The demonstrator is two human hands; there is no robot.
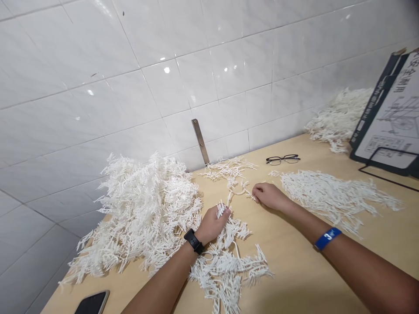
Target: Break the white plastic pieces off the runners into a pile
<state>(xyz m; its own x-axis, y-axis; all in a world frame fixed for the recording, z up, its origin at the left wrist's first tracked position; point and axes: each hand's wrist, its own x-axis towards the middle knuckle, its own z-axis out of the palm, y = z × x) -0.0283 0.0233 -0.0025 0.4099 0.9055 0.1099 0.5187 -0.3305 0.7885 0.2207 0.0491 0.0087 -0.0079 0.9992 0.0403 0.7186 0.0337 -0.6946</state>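
My left hand (pixel 212 224), with a black watch on its wrist, is closed on a white spiky plastic sprig (pixel 225 208) at the edge of a loose heap of the same sprigs (pixel 225 266). My right hand (pixel 270 196), a blue band on its forearm, pinches the other end of a thin curved white strand (pixel 238 192) that runs between both hands. A big pile of white sprigs (pixel 144 209) lies just left of my left hand on the wooden table (pixel 294 261).
A flatter spread of white sprigs (pixel 330 198) lies right of my right hand, a small bunch (pixel 229 168) at the wall, another pile (pixel 340 115) far right. Black glasses (pixel 283 159), a printed box (pixel 391 117), a phone (pixel 92 302) at the near edge.
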